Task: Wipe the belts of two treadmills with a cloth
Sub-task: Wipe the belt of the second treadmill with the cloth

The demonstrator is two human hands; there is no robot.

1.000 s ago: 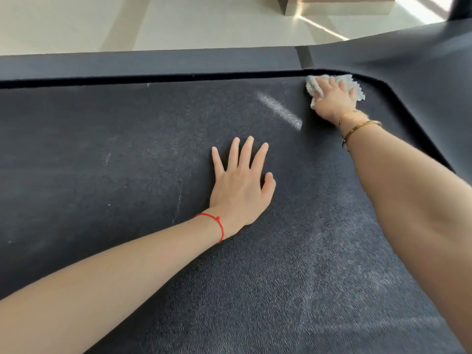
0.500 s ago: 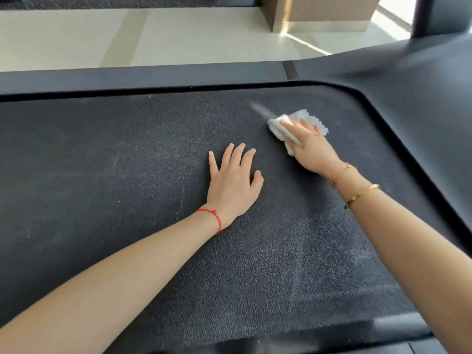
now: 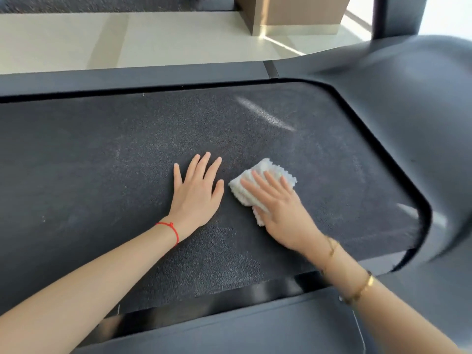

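- Drawn back from the far corner of the belt, the right hand (image 3: 278,203) now lies near the middle, just beside the left hand (image 3: 196,190), with the cloth (image 3: 255,180) under it.
- Its grip is spread: the fingers (image 3: 258,186) lie straight and flat over the folded white cloth, pressing it to the belt (image 3: 102,154) rather than pinching it. Whether the thumb tucks under the cloth's near edge I cannot tell; it is hidden.
- Flat too is the left hand, fingers fanned, palm resting on the bare belt as a brace.
- To do this stroke well, I judge that the palm should keep even weight on the cloth so that it slides without bunching, and that each pass should overlap the one beside it; the rough weave will likely drag at the fluffy pile.
- A pale streak (image 3: 265,114) shows on the far right of the belt; it may be sunlight rather than dust, so one pass over it would settle the matter.
- Edges: the raised grey side rail (image 3: 127,77) runs along the far side, the curved motor cover (image 3: 408,123) closes the right end, and a near rail (image 3: 255,325) lies under the forearms.
- Open room lies to the left, where a long stretch of belt runs out of view; the bracing hand stands in that path and would need to shift first.
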